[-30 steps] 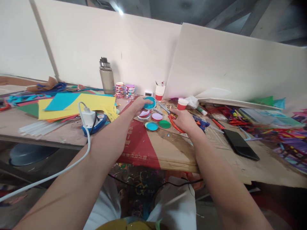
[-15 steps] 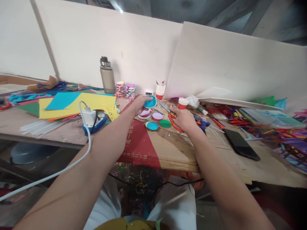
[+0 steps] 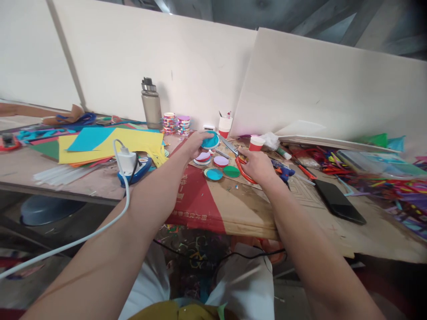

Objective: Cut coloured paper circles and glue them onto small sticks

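Above the bench [image 3: 110,181], the right hand [image 3: 256,166] is curled round the handles of the scissors [image 3: 237,155] — their long axis slanting away and leftward, tips towards a blue disc [image 3: 211,142] — while the left hand [image 3: 197,144] pinches that disc by its edge.

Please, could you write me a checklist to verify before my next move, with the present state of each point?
1. Right hand grips the scissors by their orange handles: ok.
2. Left hand holds the blue round piece: ok.
3. Left fingers clear of the blades: cannot tell; some are hidden.
4. Red-and-white cup near the right hand stands upright: ok.
5. White cable free of the left forearm: cannot tell; it crosses in front of it in this view.
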A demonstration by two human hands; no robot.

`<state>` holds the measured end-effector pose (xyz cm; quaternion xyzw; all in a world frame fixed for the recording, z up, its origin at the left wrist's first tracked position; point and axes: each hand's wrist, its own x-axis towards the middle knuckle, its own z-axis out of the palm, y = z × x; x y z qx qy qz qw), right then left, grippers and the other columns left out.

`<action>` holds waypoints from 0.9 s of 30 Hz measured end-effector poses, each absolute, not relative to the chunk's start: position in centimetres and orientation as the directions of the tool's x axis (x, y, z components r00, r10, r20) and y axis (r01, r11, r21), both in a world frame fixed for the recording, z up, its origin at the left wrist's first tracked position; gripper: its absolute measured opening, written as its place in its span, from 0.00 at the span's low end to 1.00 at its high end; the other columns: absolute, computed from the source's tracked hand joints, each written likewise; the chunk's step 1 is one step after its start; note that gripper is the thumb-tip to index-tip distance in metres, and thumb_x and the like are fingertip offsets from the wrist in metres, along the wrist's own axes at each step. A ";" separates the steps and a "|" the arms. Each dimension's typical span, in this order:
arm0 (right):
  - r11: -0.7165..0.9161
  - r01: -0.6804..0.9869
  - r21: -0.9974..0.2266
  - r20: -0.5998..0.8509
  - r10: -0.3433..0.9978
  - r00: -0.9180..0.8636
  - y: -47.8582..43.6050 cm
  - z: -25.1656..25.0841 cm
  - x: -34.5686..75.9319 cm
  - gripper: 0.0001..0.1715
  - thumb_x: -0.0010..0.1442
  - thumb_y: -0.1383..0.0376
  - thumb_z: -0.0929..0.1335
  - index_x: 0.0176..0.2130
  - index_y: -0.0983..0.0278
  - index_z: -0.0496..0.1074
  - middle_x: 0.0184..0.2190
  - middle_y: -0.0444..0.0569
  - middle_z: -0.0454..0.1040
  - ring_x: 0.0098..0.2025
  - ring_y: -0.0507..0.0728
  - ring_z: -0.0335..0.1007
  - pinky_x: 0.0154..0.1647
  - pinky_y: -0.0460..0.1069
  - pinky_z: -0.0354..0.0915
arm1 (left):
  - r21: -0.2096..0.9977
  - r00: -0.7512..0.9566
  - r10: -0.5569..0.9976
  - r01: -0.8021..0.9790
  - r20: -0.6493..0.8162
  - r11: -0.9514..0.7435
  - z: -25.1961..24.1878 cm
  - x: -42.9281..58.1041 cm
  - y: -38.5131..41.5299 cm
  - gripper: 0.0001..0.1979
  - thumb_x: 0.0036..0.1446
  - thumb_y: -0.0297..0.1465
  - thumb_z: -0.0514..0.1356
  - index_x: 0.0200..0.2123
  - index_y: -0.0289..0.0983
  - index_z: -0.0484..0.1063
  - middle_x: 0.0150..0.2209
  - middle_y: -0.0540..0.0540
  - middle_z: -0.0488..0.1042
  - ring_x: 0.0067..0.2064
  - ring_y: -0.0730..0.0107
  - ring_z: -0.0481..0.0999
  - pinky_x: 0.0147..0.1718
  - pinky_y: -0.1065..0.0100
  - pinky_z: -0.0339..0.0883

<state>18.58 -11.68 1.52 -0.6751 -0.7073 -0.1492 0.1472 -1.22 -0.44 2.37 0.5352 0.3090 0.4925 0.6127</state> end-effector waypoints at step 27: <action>0.014 0.999 0.038 0.434 0.900 -0.030 -11.7 1.5 18.2 0.25 0.64 0.63 0.62 0.59 0.56 0.71 0.47 0.55 0.80 0.45 0.64 0.76 0.41 0.51 0.65 | 0.950 0.347 0.926 -0.310 0.150 -0.038 2.8 -1.1 -0.7 0.09 0.45 0.26 0.65 0.26 0.34 0.66 0.21 0.51 0.71 0.21 0.77 0.70 0.18 0.76 0.63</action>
